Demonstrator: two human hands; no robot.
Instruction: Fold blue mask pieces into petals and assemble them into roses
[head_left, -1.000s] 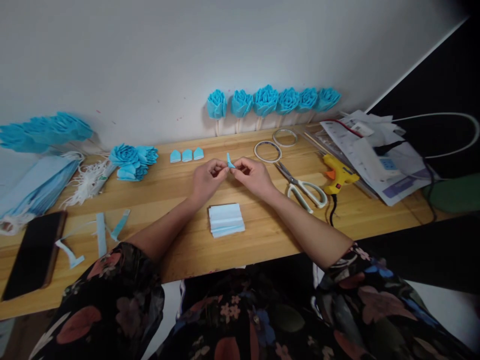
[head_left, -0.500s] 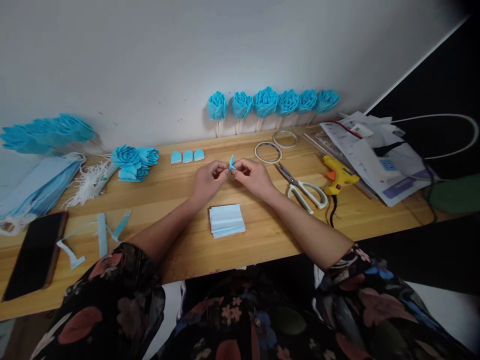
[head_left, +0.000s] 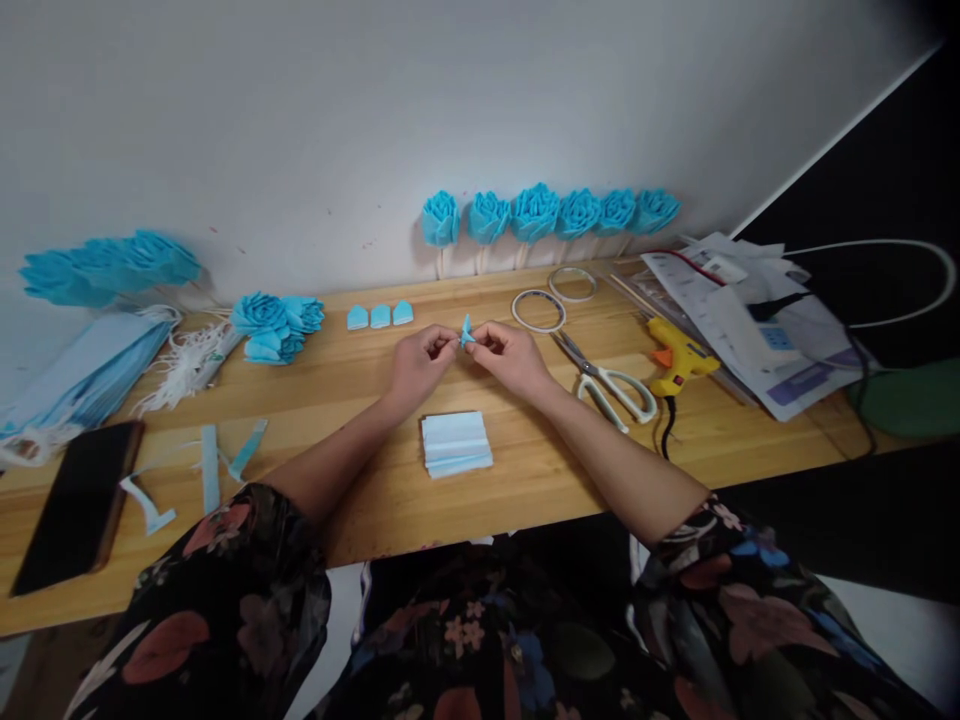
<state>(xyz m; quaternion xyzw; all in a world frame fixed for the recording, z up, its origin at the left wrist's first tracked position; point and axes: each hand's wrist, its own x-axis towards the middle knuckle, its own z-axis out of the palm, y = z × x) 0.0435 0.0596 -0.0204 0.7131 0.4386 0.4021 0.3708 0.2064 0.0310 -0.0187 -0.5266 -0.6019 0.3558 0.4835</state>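
My left hand (head_left: 420, 360) and my right hand (head_left: 510, 355) meet above the middle of the wooden table (head_left: 360, 400). Both pinch a small folded blue piece (head_left: 466, 333) between their fingertips. Just in front of my hands lies a stack of light blue rectangular pieces (head_left: 456, 443). Three folded blue petals (head_left: 379, 316) sit in a row behind my left hand.
Several blue flowers on sticks (head_left: 547, 212) lean on the wall. Two tape rings (head_left: 538, 310), scissors (head_left: 607, 380) and a yellow glue gun (head_left: 677, 358) lie right, papers (head_left: 750, 320) beyond. Left: loose blue flowers (head_left: 274, 322), blue face masks (head_left: 82, 375), strips (head_left: 210, 470), a phone (head_left: 75, 505).
My hands have stayed together on the small blue piece and worked it into a tighter fold. The view has tilted slightly, so everything sits a little lower.
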